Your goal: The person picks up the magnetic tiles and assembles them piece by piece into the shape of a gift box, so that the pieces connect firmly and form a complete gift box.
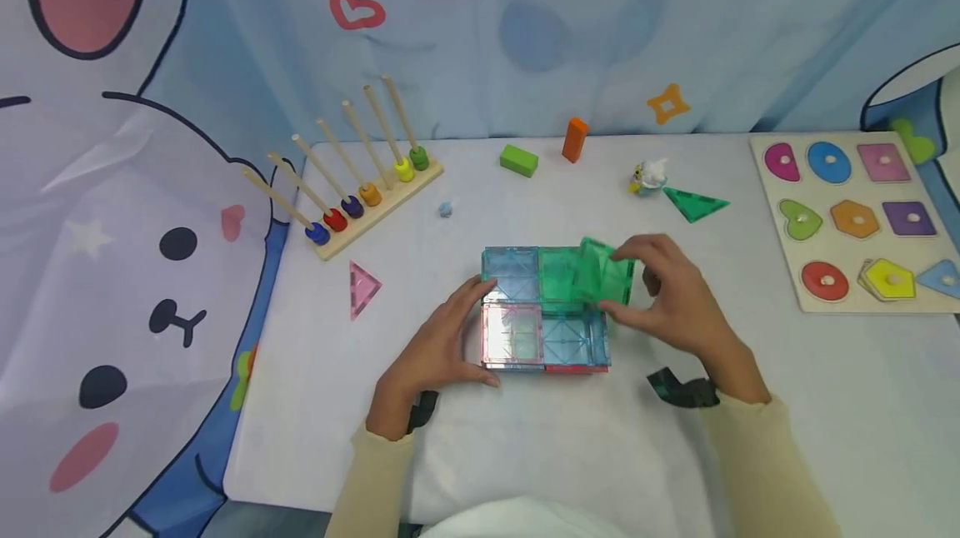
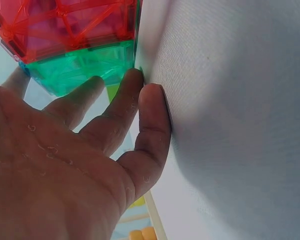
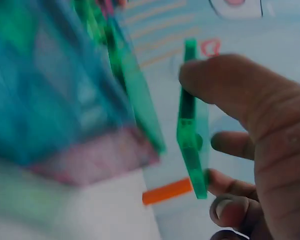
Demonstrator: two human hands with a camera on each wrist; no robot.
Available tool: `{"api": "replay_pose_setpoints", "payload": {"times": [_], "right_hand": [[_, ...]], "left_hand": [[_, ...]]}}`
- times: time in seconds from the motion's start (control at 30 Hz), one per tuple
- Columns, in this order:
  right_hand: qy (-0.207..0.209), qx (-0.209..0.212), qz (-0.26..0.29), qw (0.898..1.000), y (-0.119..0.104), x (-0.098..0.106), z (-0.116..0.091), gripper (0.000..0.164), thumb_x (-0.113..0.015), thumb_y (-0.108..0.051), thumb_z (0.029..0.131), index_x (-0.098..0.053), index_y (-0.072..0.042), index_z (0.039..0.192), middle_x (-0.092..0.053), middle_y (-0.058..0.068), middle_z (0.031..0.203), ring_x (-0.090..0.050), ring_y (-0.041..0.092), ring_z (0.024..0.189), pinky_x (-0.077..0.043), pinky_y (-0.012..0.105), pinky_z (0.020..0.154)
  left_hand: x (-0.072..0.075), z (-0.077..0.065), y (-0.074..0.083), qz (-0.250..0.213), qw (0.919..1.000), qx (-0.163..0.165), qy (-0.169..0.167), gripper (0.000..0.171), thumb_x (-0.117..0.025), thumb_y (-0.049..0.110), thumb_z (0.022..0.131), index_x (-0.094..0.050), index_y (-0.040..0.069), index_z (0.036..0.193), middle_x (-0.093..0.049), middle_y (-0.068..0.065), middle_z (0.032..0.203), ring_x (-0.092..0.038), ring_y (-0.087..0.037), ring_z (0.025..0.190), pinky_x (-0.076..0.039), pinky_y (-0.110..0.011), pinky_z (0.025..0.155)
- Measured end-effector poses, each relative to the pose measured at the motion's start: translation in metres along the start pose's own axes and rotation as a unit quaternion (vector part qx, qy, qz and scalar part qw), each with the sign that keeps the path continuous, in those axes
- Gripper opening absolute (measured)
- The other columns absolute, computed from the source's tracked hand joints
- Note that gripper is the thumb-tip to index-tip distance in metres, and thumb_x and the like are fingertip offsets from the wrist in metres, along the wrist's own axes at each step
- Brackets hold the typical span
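Observation:
A block built of clear magnetic tiles [image 1: 512, 273] stands on the table, with blue, green and pink squares on top and red low on the near side. My right hand [image 1: 678, 301] pinches a green square magnetic tile [image 1: 597, 270] between thumb and fingers, tilted over the block's right far corner. In the right wrist view that green tile [image 3: 186, 131] appears edge-on, apart from the blurred block. My left hand [image 1: 438, 345] lies along the block's left side with its fingers spread. In the left wrist view its fingertips reach the green wall [image 2: 85, 65] below a red tile [image 2: 65, 25].
A wooden peg rack [image 1: 382, 209] with coloured beads stands at the left back, a shape puzzle board [image 1: 817, 226] at the right. Around lie a pink triangle tile [image 1: 363, 289], a green triangle tile [image 1: 693, 204], a green block [image 1: 519, 161], an orange block [image 1: 574, 140] and a small figurine [image 1: 648, 176].

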State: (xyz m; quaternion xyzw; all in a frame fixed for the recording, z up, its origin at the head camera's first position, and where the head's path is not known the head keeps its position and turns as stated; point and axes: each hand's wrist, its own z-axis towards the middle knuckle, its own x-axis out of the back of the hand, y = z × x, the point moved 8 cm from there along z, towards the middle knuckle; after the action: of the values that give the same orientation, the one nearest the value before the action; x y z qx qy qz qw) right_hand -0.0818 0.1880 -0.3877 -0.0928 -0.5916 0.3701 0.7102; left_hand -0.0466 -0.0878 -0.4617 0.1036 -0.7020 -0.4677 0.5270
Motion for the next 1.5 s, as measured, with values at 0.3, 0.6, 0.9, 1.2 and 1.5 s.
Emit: {"api": "replay_pose_setpoints", "payload": {"times": [0.3, 0.6, 0.9, 1.2, 1.5], "right_hand": [[-0.071, 0.085, -0.003, 0.994, -0.056, -0.024, -0.033, 0.055, -0.084, -0.040, 0.063, -0.062, -0.018, 0.108, -0.050, 0.002, 0.121, -0.054, 0.006, 0.081, -0.048, 0.024, 0.062], [-0.086, 0.074, 0.015, 0.993, -0.050, -0.026, -0.037, 0.051, -0.082, -0.041, 0.068, -0.063, -0.020, 0.110, -0.050, 0.002, 0.125, -0.055, 0.007, 0.089, -0.049, 0.022, 0.066], [0.134, -0.154, -0.048, 0.978, 0.105, 0.029, -0.009, 0.041, -0.067, -0.020, 0.087, -0.058, -0.005, 0.124, -0.046, 0.015, 0.135, -0.045, 0.033, 0.112, -0.037, 0.046, 0.085], [0.014, -0.269, -0.170, 0.948, 0.201, 0.014, -0.002, 0.057, -0.049, -0.034, 0.096, -0.036, -0.006, 0.144, -0.032, 0.023, 0.145, -0.024, 0.048, 0.131, -0.024, 0.065, 0.098], [0.094, -0.207, -0.256, 0.940, 0.166, 0.032, -0.021, 0.037, -0.056, -0.025, 0.090, -0.060, 0.006, 0.109, -0.063, 0.028, 0.085, -0.057, 0.041, 0.064, -0.045, 0.052, 0.051]], "left_hand": [[0.001, -0.002, -0.002, -0.026, 0.9995, 0.019, 0.003, 0.129, -0.091, 0.047, 0.048, -0.013, 0.038, 0.150, -0.009, 0.014, 0.156, -0.012, -0.012, 0.143, -0.025, -0.050, 0.109], [0.001, -0.003, 0.001, -0.017, 0.9997, 0.016, 0.002, 0.129, -0.092, 0.046, 0.048, -0.014, 0.035, 0.150, -0.009, 0.011, 0.157, -0.013, -0.015, 0.144, -0.026, -0.051, 0.109], [0.000, -0.003, 0.000, -0.022, 0.9997, 0.013, 0.003, 0.127, -0.091, 0.047, 0.049, -0.014, 0.037, 0.150, -0.010, 0.013, 0.156, -0.014, -0.013, 0.143, -0.025, -0.050, 0.110], [-0.006, -0.002, 0.000, -0.022, 0.9996, 0.016, -0.009, 0.127, -0.090, 0.048, 0.049, -0.013, 0.037, 0.150, -0.008, 0.015, 0.156, -0.013, -0.008, 0.143, -0.025, -0.045, 0.110], [-0.001, -0.002, -0.002, -0.012, 0.9998, 0.016, -0.002, 0.128, -0.091, 0.049, 0.049, -0.013, 0.038, 0.150, -0.008, 0.015, 0.156, -0.015, -0.010, 0.142, -0.026, -0.048, 0.109]]}}
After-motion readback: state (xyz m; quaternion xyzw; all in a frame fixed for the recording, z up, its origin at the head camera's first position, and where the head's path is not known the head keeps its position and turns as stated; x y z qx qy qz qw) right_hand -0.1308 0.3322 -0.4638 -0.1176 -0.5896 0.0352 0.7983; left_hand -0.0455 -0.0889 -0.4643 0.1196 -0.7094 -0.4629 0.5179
